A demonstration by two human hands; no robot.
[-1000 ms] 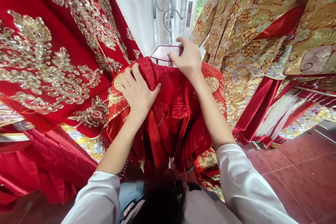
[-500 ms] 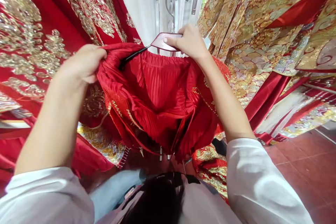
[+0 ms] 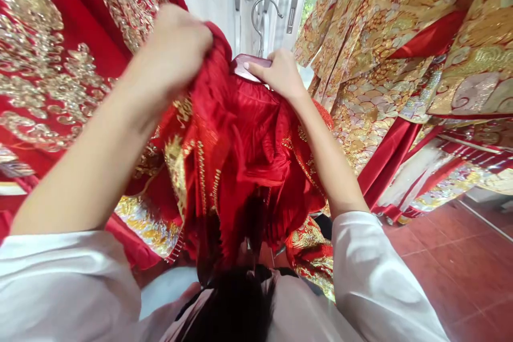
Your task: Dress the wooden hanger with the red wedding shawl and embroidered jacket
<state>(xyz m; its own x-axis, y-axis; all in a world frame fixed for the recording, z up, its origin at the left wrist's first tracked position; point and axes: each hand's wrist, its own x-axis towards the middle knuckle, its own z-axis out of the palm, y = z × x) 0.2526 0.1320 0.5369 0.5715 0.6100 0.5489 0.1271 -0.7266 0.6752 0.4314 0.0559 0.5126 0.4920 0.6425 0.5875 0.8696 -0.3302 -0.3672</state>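
Note:
A red pleated skirt (image 3: 260, 139) with gold embroidery along its panels hangs in front of me. My left hand (image 3: 178, 45), slightly blurred, is closed on the skirt's waistband and lifts it at the left. A dark, reddish clothes hanger (image 3: 250, 64) with a metal hook shows above the waistband. My right hand (image 3: 282, 72) grips it at the middle, thumb along its front. The hanger's left arm is hidden behind the bunched cloth, and its right arm lies behind my hand and the fabric.
Red garments with heavy gold sequins (image 3: 40, 75) hang at the left. Gold-patterned robes (image 3: 360, 64) hang at the right, close to my arm. A white door frame (image 3: 298, 0) stands behind the hanger. Below lies a red tiled floor (image 3: 449, 256).
My left hand has moved up and right, drawing the waistband toward the hanger's middle and covering the hanger's left arm. My right hand keeps its hold on the hanger.

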